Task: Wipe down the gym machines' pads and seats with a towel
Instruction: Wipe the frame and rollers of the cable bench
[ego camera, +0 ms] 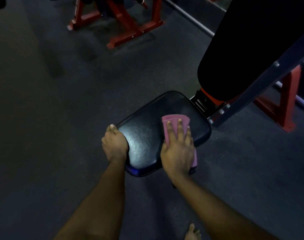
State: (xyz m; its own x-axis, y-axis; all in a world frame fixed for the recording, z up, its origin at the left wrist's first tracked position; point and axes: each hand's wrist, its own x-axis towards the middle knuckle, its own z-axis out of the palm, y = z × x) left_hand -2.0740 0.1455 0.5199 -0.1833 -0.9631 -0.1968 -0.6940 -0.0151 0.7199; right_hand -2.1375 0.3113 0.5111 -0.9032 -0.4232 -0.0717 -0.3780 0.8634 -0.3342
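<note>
While I lean over this bench, the dark rubber gym floor fills most of the frame. The tall black padded backrest rises out of the upper right, propped at a slant by a blue-grey steel beam. Red steel machine frames stand well apart at the upper centre.

Just below the backrest's lower end, in the middle of the frame, sits the black vinyl seat pad. It is the surface I am working on now, and its glossy left half catches the light.

My left hand grips the seat's left rim. One digit lies on top near the corner and the rest wrap out of sight beneath. I judge this steadies the pad, and me, against the push of wiping.

My right hand lies flat on the seat's right side, fingers straight and spread, pressing the folded pink cloth towel down on the vinyl. Spreading them puts pressure across more of the cloth. The towel sticks out beyond my fingertips toward the backrest and hangs past the seat's right edge under my palm.

My bare foot shows at the bottom edge.

The backrest looks to me not yet wiped, though I cannot tell for certain.
</note>
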